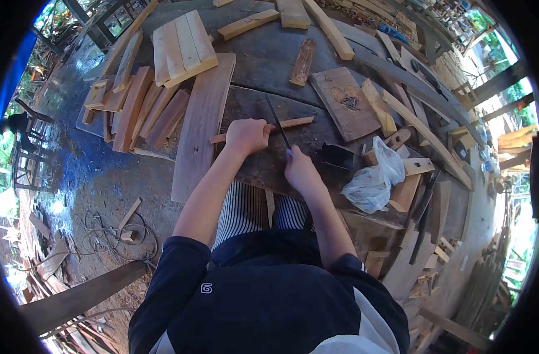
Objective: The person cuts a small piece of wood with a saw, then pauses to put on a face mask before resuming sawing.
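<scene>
The left hand (246, 135) is closed over the strip (296, 122), so I can't see its middle stretch. Just right of the strip, the right hand (302, 171) wraps the near end of a thin dark tool (277, 121). Whether it's a file or a blade, I can't tell. Further right of the strip, the drawing on the dark board (345, 101) is too small to read, and the crumpled plastic bag (372, 180) hides its contents. Far left of the strip, a dark figure (15, 124) is only a blur.

A plastic bag (372, 180) lies near a carved board (345, 101) and stacked planks (182, 47).
</scene>
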Tool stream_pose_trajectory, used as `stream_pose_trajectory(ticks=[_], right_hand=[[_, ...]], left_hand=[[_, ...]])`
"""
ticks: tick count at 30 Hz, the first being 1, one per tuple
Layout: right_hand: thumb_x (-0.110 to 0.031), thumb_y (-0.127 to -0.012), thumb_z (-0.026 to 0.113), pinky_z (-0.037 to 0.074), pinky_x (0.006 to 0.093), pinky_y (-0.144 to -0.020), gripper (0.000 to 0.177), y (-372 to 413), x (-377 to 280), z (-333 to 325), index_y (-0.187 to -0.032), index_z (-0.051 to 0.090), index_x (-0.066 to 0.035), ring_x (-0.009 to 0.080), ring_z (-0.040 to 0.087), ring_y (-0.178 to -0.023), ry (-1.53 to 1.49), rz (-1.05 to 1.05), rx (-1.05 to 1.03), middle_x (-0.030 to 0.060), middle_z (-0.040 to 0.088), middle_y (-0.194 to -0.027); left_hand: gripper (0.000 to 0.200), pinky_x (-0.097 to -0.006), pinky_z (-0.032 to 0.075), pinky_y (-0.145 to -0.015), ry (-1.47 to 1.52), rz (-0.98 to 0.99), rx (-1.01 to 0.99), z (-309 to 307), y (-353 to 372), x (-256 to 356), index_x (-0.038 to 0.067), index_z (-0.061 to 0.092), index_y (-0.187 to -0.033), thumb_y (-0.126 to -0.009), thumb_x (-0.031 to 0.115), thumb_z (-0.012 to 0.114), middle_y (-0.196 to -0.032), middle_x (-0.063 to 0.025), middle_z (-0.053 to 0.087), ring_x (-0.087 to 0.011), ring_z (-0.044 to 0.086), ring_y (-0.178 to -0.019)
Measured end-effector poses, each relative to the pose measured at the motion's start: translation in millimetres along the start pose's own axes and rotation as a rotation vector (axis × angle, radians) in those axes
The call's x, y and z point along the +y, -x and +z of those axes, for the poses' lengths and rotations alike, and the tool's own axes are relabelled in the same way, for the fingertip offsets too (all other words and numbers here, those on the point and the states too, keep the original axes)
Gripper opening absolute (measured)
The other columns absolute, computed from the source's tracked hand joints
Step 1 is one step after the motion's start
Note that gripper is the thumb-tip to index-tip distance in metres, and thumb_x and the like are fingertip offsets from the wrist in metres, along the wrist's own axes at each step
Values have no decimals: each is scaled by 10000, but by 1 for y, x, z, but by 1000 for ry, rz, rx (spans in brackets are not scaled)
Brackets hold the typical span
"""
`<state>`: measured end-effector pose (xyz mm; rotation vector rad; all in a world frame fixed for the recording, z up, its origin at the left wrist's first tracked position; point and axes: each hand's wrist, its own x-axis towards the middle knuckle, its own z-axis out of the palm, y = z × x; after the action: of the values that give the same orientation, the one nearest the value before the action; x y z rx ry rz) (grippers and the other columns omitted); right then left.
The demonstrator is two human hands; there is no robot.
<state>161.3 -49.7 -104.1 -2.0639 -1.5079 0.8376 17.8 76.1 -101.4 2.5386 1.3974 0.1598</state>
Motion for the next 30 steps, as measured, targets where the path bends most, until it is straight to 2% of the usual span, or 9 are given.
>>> stream_pose_trajectory(ticks=[4,7,10,14,17,19,30], right_hand=[[-207,-992,454,493,572,-795,245,-8,-2,3,-1122,521,-10,506,622,-943,34,-4,0,332,644,-966],[-208,-990,457,491,574,-793,260,30,12,-2,-1151,517,-13,508,620,-941,1,-5,-27,343,638,-963],[-165,-992,466,472,570,-769,197,71,15,-11,-1083,514,3,524,599,-925,-32,98,-34,337,636,-902],[-160,-987,477,470,563,-774,198,65,8,-17,-1086,514,7,525,596,-932,-19,103,-45,336,635,-915],[-162,-988,475,469,554,-785,195,41,10,-22,-1083,516,4,522,593,-945,-30,64,-30,334,633,-936],[-179,-989,449,484,546,-818,186,34,14,-26,-1060,516,-21,492,617,-961,-6,44,-37,317,647,-950],[-194,-989,454,491,565,-781,193,71,11,-23,-1066,510,-26,499,628,-917,7,84,-40,327,645,-918]], left_hand=[[391,-482,540,-700,4,-10,22,0,2,1,94,686,-843,-965,399,474,-800,-161,703,-353,690,-785],[387,-486,540,-693,1,2,30,0,1,1,93,685,-835,-963,393,477,-792,-163,701,-357,688,-772],[387,-491,538,-691,4,7,40,2,1,0,91,683,-824,-964,388,478,-789,-164,699,-360,687,-764],[400,-491,540,-700,12,29,59,5,-3,-2,87,691,-825,-967,390,471,-802,-170,701,-362,688,-775],[414,-491,541,-719,24,-41,99,0,-11,-2,83,702,-836,-971,393,462,-822,-181,703,-370,688,-794],[429,-491,539,-742,21,-60,48,-3,-11,-1,77,709,-850,-977,396,450,-844,-189,704,-377,687,-815],[448,-493,534,-767,9,-28,-19,-4,-6,-2,80,711,-870,-990,402,422,-872,-184,708,-369,686,-847]])
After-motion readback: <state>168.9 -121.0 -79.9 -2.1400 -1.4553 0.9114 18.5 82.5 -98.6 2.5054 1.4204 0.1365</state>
